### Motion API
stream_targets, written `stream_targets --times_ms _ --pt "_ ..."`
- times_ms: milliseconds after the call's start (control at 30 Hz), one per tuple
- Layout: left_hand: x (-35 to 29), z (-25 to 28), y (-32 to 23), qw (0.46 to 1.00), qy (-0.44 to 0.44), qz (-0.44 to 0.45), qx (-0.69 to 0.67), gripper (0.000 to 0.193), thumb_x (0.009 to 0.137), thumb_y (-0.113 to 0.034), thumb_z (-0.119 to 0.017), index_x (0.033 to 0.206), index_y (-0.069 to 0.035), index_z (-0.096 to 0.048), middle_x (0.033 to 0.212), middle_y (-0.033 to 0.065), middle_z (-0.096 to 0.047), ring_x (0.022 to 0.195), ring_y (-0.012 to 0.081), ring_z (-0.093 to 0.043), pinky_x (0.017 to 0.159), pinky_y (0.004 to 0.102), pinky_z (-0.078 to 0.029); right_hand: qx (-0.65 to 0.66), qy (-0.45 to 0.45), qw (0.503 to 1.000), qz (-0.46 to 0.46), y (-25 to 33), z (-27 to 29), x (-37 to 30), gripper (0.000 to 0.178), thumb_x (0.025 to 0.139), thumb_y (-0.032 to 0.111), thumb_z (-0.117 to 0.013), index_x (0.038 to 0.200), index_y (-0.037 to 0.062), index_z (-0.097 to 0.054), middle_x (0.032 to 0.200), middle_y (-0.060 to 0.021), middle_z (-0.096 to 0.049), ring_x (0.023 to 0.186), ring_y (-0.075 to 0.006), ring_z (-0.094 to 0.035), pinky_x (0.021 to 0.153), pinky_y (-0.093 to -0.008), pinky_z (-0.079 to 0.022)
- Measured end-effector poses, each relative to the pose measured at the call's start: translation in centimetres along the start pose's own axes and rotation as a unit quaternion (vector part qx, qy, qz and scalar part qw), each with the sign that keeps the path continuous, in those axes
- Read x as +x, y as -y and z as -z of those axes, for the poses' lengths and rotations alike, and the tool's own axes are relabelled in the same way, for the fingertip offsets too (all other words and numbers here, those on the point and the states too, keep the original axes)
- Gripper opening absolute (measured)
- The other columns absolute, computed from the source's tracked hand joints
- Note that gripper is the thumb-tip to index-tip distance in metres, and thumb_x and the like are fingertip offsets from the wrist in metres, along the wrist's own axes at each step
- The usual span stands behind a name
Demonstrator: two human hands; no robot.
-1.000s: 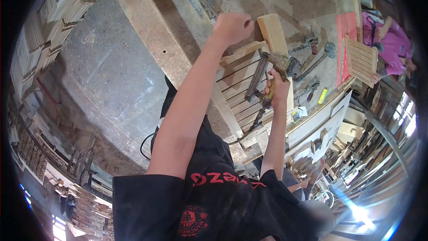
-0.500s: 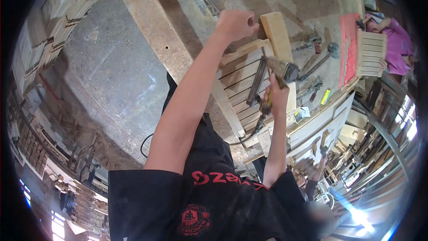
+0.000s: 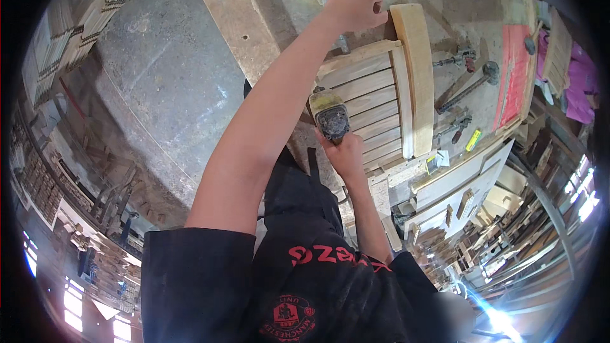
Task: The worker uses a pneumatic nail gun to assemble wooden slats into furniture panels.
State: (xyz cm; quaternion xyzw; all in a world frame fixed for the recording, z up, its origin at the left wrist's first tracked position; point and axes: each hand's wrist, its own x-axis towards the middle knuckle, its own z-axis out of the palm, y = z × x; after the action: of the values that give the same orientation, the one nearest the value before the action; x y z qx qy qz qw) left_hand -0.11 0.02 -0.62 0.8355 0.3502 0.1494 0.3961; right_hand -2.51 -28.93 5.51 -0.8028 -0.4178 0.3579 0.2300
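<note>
My left hand (image 3: pixel 356 9) is curled into a fist near the far end of a thick, pale wooden board (image 3: pixel 414 76); whatever it may hold is hidden. A slatted wooden panel (image 3: pixel 375 98) lies on the bench against that board's left side. My right hand (image 3: pixel 346 154) is wrapped around the grip of a worn yellow and black nail gun (image 3: pixel 332 117). The tool is over the panel's left edge, with its rear cap facing up. Its nose is out of sight.
Metal clamps (image 3: pixel 452 128) and a yellow tube-like item (image 3: pixel 473 140) lie right of the board. A red strip (image 3: pixel 513 76) runs along the bench edge. Beyond it, a person in purple (image 3: pixel 579 111) is beside another slatted panel (image 3: pixel 556 51). Stacked wood (image 3: pixel 76 25) stands far left.
My right hand has carried the nail gun left, from over the panel's right part to its left edge, and turned it. My left fist stays closed. The view has shifted slightly.
</note>
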Motion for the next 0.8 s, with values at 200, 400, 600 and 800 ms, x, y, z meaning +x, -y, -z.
stream_targets --times_ms 200,400,600,800 --pt "0.0 0.3 0.0 0.999 0.027 -0.010 0.022 0.030 0.081 -0.041 -0.063 0.078 -0.011 -0.067 0.074 0.0074 -0.068 0.076 0.0294 -0.067 0.067 0.0423 -0.052 -0.013 0.087 0.992 -0.089 0.6 0.7 0.2 0.033 0.075 0.017 -0.078 0.092 -0.0055 -0.062 0.076 -0.0262 -0.066 0.079 -0.0478 -0.065 0.063 -0.0489 -0.052" --pt "0.1 0.2 -0.3 0.998 0.054 0.006 0.040 0.032 0.082 -0.041 -0.061 0.080 -0.010 -0.067 0.076 0.0087 -0.069 0.079 0.0297 -0.067 0.068 0.0431 -0.052 -0.024 0.087 0.992 -0.083 -0.8 1.3 -1.4 0.031 0.073 0.014 -0.078 0.093 -0.0044 -0.062 0.077 -0.0254 -0.066 0.078 -0.0477 -0.065 0.065 -0.0494 -0.052" --pt "0.2 0.3 0.0 0.996 0.072 0.004 0.060 0.030 0.081 -0.041 -0.060 0.084 -0.012 -0.069 0.083 0.0086 -0.070 0.084 0.0279 -0.068 0.073 0.0428 -0.052 0.024 0.064 0.993 -0.094 -2.9 1.7 -5.3 0.035 0.072 0.012 -0.076 0.099 -0.0035 -0.062 0.083 -0.0267 -0.066 0.083 -0.0476 -0.064 0.070 -0.0495 -0.051" --pt "0.6 1.5 -0.7 0.995 0.097 -0.008 0.013 0.028 0.087 -0.026 -0.062 0.087 0.001 -0.066 0.082 0.0161 -0.066 0.074 0.0311 -0.062 0.067 0.0419 -0.049 0.013 0.078 0.988 -0.134 -2.7 1.8 -6.0 0.042 0.073 0.014 -0.073 0.109 -0.0017 -0.060 0.086 -0.0279 -0.066 0.086 -0.0485 -0.063 0.072 -0.0527 -0.050"
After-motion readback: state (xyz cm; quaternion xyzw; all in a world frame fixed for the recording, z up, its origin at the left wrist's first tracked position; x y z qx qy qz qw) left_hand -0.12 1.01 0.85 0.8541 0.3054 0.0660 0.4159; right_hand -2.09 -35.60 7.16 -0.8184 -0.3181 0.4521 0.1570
